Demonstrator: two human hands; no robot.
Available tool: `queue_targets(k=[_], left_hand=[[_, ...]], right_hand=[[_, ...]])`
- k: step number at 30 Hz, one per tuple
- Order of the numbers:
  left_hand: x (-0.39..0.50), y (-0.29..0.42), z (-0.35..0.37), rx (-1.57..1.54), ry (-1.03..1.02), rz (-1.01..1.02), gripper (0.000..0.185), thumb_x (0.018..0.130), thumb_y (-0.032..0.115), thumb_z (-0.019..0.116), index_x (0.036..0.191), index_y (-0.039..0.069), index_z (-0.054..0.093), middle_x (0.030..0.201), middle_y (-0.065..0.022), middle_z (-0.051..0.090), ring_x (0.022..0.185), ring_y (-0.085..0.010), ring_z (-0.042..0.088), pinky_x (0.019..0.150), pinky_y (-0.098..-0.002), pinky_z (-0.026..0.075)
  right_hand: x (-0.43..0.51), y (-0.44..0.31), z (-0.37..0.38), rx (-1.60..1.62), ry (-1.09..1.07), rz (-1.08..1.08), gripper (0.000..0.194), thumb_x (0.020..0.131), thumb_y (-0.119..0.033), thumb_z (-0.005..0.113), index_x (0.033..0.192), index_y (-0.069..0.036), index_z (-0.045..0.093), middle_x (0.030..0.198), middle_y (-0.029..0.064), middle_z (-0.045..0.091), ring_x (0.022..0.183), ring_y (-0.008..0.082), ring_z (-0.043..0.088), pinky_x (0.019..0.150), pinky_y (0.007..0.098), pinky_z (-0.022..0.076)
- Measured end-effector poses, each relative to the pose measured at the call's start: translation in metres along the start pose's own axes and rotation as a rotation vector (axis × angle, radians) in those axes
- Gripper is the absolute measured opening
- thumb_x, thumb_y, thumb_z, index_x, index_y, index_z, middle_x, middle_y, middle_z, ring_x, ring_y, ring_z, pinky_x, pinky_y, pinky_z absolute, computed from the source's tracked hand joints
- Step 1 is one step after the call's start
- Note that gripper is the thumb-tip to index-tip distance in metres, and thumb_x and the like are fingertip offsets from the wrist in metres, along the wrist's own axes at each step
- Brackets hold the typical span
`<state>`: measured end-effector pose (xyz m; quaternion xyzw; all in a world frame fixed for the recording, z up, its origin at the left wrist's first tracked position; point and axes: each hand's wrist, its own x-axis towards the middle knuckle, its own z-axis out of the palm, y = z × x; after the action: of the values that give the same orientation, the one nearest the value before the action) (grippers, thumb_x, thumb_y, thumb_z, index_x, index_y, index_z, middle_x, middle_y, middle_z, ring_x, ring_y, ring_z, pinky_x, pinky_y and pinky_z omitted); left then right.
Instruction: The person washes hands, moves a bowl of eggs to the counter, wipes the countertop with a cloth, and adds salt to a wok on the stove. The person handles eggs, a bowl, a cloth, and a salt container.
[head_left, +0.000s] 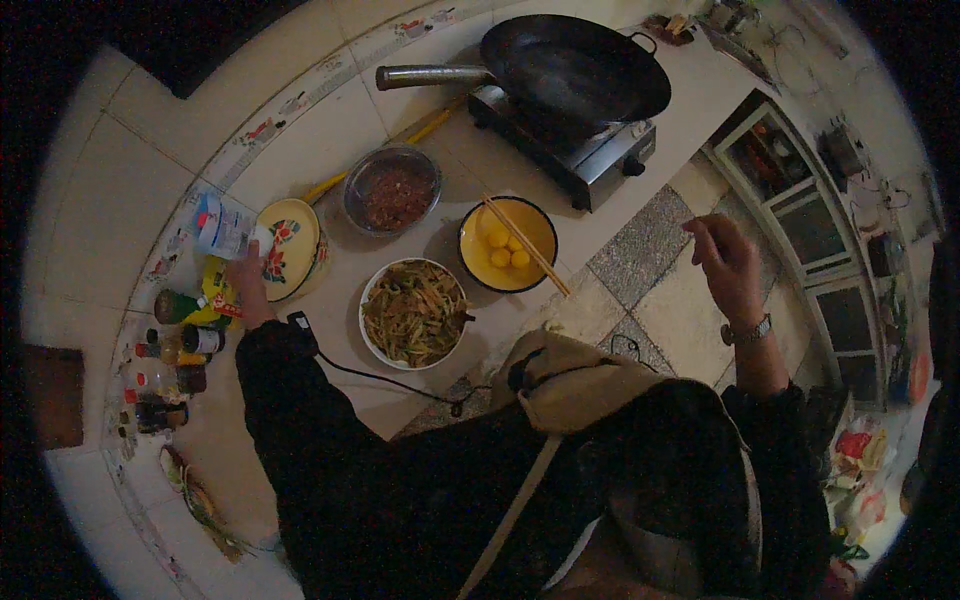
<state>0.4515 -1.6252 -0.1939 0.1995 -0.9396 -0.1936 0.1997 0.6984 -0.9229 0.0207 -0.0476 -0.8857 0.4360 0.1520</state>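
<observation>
My left hand (250, 283) reaches to the back of the counter, at a white and blue plastic packet (225, 231) and a yellow packet (217, 289); whether its fingers grip either one cannot be made out. Beside it stands a lidded enamel pot (289, 244) with a floral pattern. My right hand (721, 259), a watch on its wrist, hangs over the floor with fingers loosely curled, touching nothing. Between the hands are a yellow enamel bowl (480, 266) with several egg yolks and wooden chopsticks (529, 247) across it, a bowl of minced meat (396, 191) and a bowl of shredded vegetables (412, 315).
A black wok (574, 71) rests on a portable gas stove (570, 154), its handle pointing left. Bottles and jars (169, 375) line the wall, with green onions (199, 499) nearby. A black cable (382, 386) crosses the counter edge. Glass-fronted cabinets (802, 225) stand right.
</observation>
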Motion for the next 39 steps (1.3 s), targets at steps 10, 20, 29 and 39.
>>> queue_targets(k=[10, 20, 29, 39], left_hand=[[-0.003, -0.028, -0.021, 0.008, 0.007, 0.065, 0.063, 0.075, 0.038, 0.072, 0.121, -0.001, 0.052, 0.113, -0.0147, 0.060, 0.100, -0.0267, 0.058, 0.082, -0.0374, 0.047], [-0.157, 0.059, -0.147, -0.959, 0.147, -0.274, 0.018, 0.087, 0.015, 0.063, 0.098, 0.001, 0.059, 0.079, -0.0048, 0.059, 0.071, -0.0138, 0.055, 0.061, -0.0274, 0.046], [-0.336, 0.074, -0.170, -1.044, -0.008, -0.261, 0.007, 0.085, 0.008, 0.061, 0.087, 0.002, 0.057, 0.073, -0.0038, 0.056, 0.062, -0.0098, 0.050, 0.059, -0.0242, 0.042], [-0.448, 0.176, -0.144, -0.992, -0.284, -0.269, 0.006, 0.083, 0.005, 0.061, 0.084, 0.002, 0.057, 0.068, -0.0036, 0.057, 0.061, -0.0113, 0.054, 0.059, -0.0270, 0.047]], right_hand=[[0.011, -0.022, 0.017, 0.025, -0.083, -0.062, 0.016, 0.091, -0.015, 0.056, 0.091, -0.001, 0.064, 0.065, 0.0008, 0.056, 0.057, 0.0062, 0.050, 0.052, 0.0230, 0.0422], [-0.009, -0.013, 0.025, -0.031, -0.159, -0.027, 0.015, 0.089, -0.014, 0.059, 0.086, 0.000, 0.062, 0.064, 0.0019, 0.058, 0.056, 0.0069, 0.053, 0.050, 0.0241, 0.0429], [-0.013, -0.011, 0.045, -0.040, -0.401, -0.140, 0.020, 0.088, -0.019, 0.060, 0.079, -0.001, 0.060, 0.061, 0.0065, 0.057, 0.054, 0.0114, 0.050, 0.050, 0.0287, 0.0422], [-0.023, 0.028, 0.011, 0.007, -0.557, -0.158, 0.025, 0.087, -0.025, 0.061, 0.075, -0.002, 0.058, 0.058, 0.0095, 0.055, 0.050, 0.0162, 0.049, 0.049, 0.0337, 0.0414]])
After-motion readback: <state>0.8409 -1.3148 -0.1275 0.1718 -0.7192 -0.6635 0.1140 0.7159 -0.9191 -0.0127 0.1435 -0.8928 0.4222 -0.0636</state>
